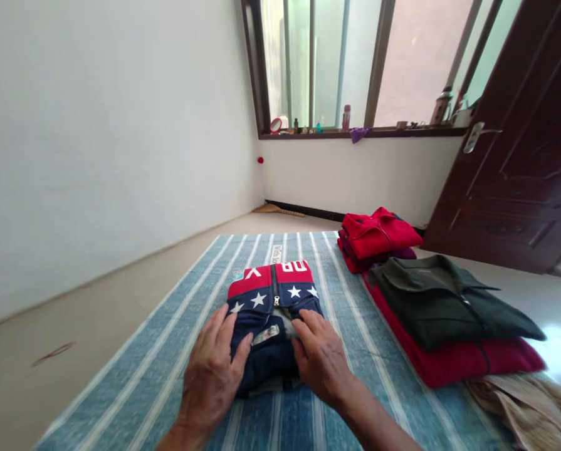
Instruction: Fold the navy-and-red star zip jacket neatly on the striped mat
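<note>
1. One blue striped cloth [167, 351] spreads out, its near edge cut off.
2. Two hands touch one folded jacket [276, 360] lying mid-cloth: the left hand [214, 363] keeps its fingers loosely together, thumb apart; the right hand [321, 354] bends its fingers at the side, and I cannot tell whether they pinch.
3. Navy below, red above, it shows four white stars, one zipper and partly hidden letters.
4. Rightward, one dark green garment [430, 307] tops one red garment [501, 360]; a farther red pile [378, 233] has layers too overlapped to count.
5. Beyond, one door [515, 156] is cropped.
</note>
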Demonstrator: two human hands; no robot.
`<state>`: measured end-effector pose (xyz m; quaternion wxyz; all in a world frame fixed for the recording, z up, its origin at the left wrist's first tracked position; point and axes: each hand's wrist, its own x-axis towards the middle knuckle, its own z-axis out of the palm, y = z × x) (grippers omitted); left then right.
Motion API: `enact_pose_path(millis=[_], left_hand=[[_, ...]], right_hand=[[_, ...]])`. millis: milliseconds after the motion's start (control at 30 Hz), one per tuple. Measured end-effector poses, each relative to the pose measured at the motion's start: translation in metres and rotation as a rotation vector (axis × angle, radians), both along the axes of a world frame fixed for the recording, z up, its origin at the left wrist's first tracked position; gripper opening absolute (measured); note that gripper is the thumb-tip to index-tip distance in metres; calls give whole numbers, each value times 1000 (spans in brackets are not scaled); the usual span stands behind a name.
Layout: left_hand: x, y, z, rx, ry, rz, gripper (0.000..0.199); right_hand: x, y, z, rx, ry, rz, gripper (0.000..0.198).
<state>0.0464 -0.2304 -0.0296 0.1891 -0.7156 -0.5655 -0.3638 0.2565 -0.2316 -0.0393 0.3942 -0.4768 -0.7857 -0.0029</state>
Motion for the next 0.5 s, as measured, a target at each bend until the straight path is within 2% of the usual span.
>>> enact_pose_path(millis=[100,200,267,367,500], left_hand=[[3,-2,-8,-148,-5,62,56],[1,0,-21,-440,-81,112,65],[-1,1,-27,-586,-138,96,66],[-1,-3,-30,-630,-209,59,65],[1,-12,-19,-640,-287,12,67]], right_hand=[[-6,1,2,33,-18,44,23],[-11,4,-1,39,-37,63,23],[-11,6,-7,25,-47,73,24],[-9,7,-16,15,-56,96,27],[-2,6,-19,48,-41,119,28]])
